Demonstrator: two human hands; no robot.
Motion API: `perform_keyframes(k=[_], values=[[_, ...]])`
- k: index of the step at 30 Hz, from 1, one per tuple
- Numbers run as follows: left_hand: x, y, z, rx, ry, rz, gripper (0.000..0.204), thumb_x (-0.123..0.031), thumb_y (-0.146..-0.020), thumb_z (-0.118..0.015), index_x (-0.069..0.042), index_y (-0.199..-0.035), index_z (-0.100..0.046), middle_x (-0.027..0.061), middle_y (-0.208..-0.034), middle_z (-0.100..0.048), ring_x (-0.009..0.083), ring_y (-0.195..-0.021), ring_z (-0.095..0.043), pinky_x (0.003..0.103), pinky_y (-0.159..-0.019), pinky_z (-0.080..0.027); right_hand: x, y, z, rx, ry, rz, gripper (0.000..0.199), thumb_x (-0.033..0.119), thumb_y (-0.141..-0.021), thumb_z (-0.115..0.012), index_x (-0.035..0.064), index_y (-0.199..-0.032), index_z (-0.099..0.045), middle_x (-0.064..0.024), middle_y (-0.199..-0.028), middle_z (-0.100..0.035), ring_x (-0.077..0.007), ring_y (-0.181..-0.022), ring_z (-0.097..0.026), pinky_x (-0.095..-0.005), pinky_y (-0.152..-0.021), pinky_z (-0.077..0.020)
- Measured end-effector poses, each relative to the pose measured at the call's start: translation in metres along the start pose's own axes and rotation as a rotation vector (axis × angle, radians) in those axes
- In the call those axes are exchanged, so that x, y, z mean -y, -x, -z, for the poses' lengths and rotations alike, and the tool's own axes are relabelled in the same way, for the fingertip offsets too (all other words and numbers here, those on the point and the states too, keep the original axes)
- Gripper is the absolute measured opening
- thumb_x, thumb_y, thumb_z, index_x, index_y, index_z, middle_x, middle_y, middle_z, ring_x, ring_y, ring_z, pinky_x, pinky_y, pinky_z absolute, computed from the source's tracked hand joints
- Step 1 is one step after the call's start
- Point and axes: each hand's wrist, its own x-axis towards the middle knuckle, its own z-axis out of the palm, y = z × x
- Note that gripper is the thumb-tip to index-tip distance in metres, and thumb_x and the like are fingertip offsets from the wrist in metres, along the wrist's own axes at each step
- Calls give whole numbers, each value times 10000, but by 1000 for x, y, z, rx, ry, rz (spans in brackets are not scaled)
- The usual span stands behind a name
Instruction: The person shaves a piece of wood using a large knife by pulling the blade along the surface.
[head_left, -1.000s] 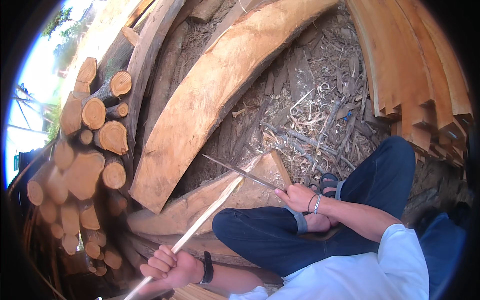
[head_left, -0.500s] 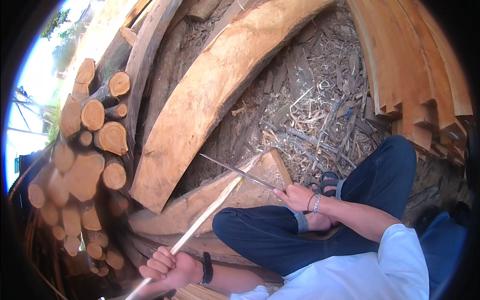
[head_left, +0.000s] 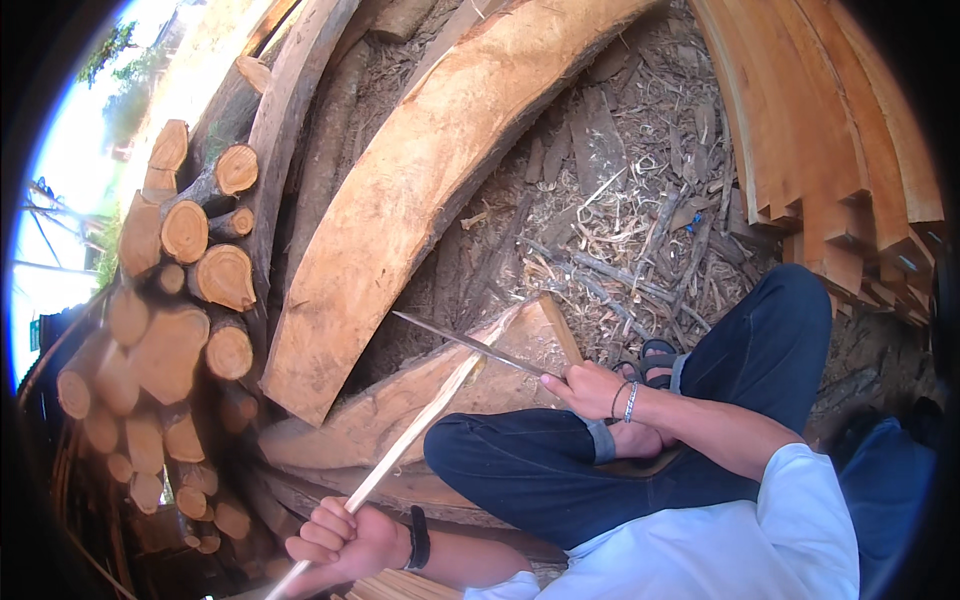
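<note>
Stick: a long, slender, pale wooden stick (head_left: 412,430), slanting from the lower left edge of the frame up to its centre; its upper part lies over a slab.
Blade: a long, narrow, dark grey metal blade (head_left: 440,332) at the centre of the frame, crossing over the upper part of the stick; its tip points to the upper left. Whether its edge cuts into the wood cannot be told.
Left hand: this hand (head_left: 345,545), at the lower left, has its fingers wrapped fully around the lower part of the stick; a black band (head_left: 419,537) circles the wrist.
Right hand: this hand (head_left: 590,388), right of centre, is closed around the near end of the blade, hiding the grip; two thin bracelets (head_left: 630,400) circle the wrist.
Slab beneath: a light brown, flat-faced wooden slab (head_left: 530,345), directly under the crossing.
Legs: folded, in dark blue trousers (head_left: 520,465), at lower centre and right.
Large timber: a broad, curved, orange-brown plank (head_left: 400,210), from left of centre to the top edge.
Log pile: cut round logs (head_left: 224,278), end faces outward, at the left.
Plank stack: long reddish-brown boards (head_left: 820,130), upper right.
Ground: brown earth strewn with shavings and bark (head_left: 620,220), upper centre.
</note>
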Motion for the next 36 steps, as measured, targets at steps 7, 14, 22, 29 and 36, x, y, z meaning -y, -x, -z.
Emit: perform_keyframes(k=[7,14,22,29,36], values=[[-1,2,-6,-55,-56,-21,583,-616,-975,-324,-159,-619,-259,-39,-495,-197,76,-451,-151,247,-466,-158,13,10,-6,-62,1,156,678,516,-988,-366,-70,-787,-643,-282,-664,-610,-446,-705,-641,-495,-694,-514],[-4,9,-10,-24,-49,-24,579,-618,-973,-325,-158,-626,-268,-40,-487,-211,73,-436,-158,242,-457,-157,5,10,-6,-12,-55,66,730,528,-991,-340,-85,-730,-639,-291,-660,-607,-436,-701,-648,-499,-697,-512],[-4,10,-6,-8,-44,-19,581,-616,-974,-328,-155,-625,-272,-41,-492,-211,73,-446,-161,244,-466,-160,10,12,-9,-61,2,127,729,526,-989,-347,-88,-722,-634,-300,-659,-604,-451,-703,-644,-505,-684,-514],[-8,15,0,-34,-44,-36,575,-606,-977,-339,-156,-626,-273,-41,-500,-209,73,-454,-153,244,-472,-166,0,5,-18,-14,-61,124,687,511,-992,-355,-85,-805,-641,-303,-691,-614,-453,-723,-642,-504,-706,-510],[-12,16,12,-40,-15,-20,575,-607,-975,-343,-156,-625,-274,-42,-497,-203,71,-453,-155,243,-470,-164,-5,-4,-9,-31,44,53,727,534,-985,-354,-80,-712,-634,-276,-643,-613,-446,-674,-643,-494,-658,-517]])
